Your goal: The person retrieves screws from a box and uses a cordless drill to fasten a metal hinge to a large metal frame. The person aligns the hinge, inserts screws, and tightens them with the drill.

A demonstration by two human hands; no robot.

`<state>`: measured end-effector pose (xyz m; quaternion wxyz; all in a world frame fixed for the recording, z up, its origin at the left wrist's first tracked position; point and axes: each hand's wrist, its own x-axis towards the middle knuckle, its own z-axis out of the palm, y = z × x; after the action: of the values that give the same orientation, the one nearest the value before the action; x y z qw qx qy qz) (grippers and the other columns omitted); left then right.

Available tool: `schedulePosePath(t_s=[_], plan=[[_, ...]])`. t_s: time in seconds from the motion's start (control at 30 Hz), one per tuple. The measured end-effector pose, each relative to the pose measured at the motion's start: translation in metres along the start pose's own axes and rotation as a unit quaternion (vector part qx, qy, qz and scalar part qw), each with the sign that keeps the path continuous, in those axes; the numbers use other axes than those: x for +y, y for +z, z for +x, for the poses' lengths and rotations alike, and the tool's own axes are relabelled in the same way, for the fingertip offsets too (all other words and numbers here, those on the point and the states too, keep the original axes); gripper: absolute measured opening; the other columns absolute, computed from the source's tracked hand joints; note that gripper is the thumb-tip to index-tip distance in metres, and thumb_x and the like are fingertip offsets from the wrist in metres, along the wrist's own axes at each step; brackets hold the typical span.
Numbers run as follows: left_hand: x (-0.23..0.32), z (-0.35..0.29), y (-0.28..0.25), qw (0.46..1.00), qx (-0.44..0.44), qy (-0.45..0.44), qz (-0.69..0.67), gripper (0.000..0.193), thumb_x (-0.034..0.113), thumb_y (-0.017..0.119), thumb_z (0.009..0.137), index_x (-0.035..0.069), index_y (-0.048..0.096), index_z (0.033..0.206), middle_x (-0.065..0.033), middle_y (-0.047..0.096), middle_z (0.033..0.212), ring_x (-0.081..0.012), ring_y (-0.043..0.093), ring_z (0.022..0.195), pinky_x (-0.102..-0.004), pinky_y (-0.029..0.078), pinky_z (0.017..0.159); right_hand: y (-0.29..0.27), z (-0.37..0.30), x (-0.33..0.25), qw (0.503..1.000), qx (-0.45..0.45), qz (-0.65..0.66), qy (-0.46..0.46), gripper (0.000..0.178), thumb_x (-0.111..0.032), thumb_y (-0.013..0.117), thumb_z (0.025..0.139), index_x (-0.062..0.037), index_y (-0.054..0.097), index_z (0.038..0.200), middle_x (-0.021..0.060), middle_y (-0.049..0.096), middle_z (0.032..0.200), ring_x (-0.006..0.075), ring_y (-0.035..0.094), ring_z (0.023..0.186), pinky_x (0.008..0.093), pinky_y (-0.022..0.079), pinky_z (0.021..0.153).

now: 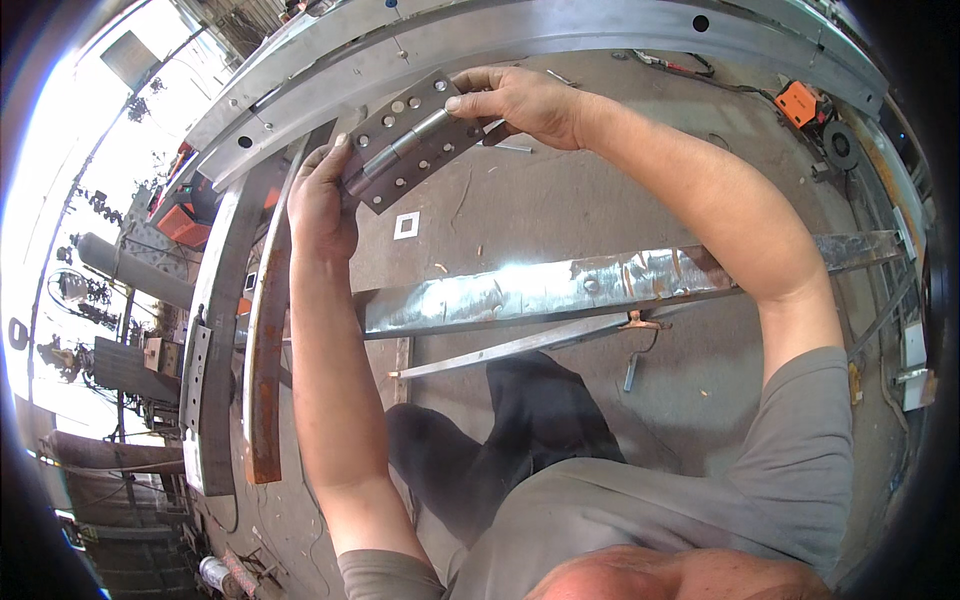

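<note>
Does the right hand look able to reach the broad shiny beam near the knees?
Probably yes, once free: the right hand is holding the hinge, but the broad beam lies largely uncovered.

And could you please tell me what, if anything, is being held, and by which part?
A dark metal hinge: the left hand grips its left end, the right hand its right end.

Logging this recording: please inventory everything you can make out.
hinge: 1, dark grey, upper middle
large beam: 1, silver, across top
steel bar: 1, silver, across middle
thin strip: 1, silver, below bar
side beams: 2, silver and rusty, left
machine: 1, orange, upper right
square piece: 1, white, below hinge
clamp: 1, coppery, strip's right end
clutter: uncountable, mixed colours, left side
shirt: 1, grey, bottom
trousers: 1, black, lower middle
left hand, right hand: 2, bare, gripping hinge
</note>
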<state>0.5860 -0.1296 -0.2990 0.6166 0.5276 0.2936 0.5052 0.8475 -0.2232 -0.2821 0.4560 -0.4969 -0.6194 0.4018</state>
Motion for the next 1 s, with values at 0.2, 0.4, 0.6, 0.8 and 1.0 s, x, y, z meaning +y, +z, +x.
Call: schedulePosePath(t_s=[0.2, 0.4, 0.6, 0.8, 1.0], plan=[[-0.0006, 0.004, -0.0028, 1.0, -0.001, -0.013, 0.001, 0.019, 0.021, 0.068, 0.101, 0.003, 0.067, 0.108, -0.0053, 0.069, 0.095, -0.0148, 0.068, 0.08, -0.0289, 0.055, 0.072, 0.003, 0.0057, 0.0088, 1.0, 0.028, -0.007, -0.002, 0.045, -0.041, 0.064, 0.102, -0.0093, 0.061, 0.133, 0.0055, 0.068, 0.107, 0.0186, 0.062, 0.107, 0.0391, 0.049, 0.096], [-0.0012, 0.0034, -0.002, 1.0, 0.019, -0.002, 0.003, 0.019, 0.02, 0.068, 0.101, 0.003, 0.066, 0.109, -0.0067, 0.07, 0.096, -0.0162, 0.07, 0.085, -0.0305, 0.057, 0.074, 0.0012, 0.0039, 0.0086, 1.0, 0.021, 0.009, 0.009, 0.052, -0.037, 0.065, 0.101, -0.0037, 0.056, 0.141, 0.0098, 0.067, 0.118, 0.0203, 0.061, 0.112, 0.0373, 0.046, 0.101], [-0.001, 0.004, -0.0037, 1.0, 0.005, -0.007, 0.007, 0.019, 0.02, 0.068, 0.101, 0.003, 0.066, 0.108, -0.007, 0.07, 0.095, -0.0167, 0.07, 0.084, -0.0313, 0.057, 0.075, 0.0033, 0.0, 0.0025, 0.999, 0.016, 0.032, 0.022, 0.054, -0.033, 0.065, 0.1, -0.0021, 0.054, 0.144, 0.0089, 0.068, 0.119, 0.0193, 0.062, 0.109, 0.0354, 0.047, 0.1], [-0.0007, 0.0034, -0.0031, 1.0, 0.005, -0.006, -0.001, 0.02, 0.02, 0.069, 0.101, 0.002, 0.067, 0.108, -0.0069, 0.07, 0.095, -0.016, 0.069, 0.082, -0.0303, 0.056, 0.075, 0.0063, -0.0007, 0.0032, 0.999, 0.032, 0.031, 0.023, 0.05, -0.033, 0.065, 0.1, -0.0045, 0.057, 0.14, 0.008, 0.069, 0.116, 0.0181, 0.062, 0.106, 0.0349, 0.048, 0.097], [0.0015, -0.0008, -0.0002, 1.0, 0.016, 0.003, 0.004, 0.021, 0.019, 0.07, 0.1, 0.0, 0.067, 0.108, -0.0065, 0.07, 0.094, -0.0147, 0.068, 0.081, -0.0285, 0.055, 0.073, 0.0079, -0.0022, 0.0043, 0.999, 0.039, 0.035, 0.014, 0.051, -0.033, 0.067, 0.1, -0.0045, 0.056, 0.142, 0.009, 0.07, 0.114, 0.0183, 0.063, 0.105, 0.0348, 0.048, 0.094]])
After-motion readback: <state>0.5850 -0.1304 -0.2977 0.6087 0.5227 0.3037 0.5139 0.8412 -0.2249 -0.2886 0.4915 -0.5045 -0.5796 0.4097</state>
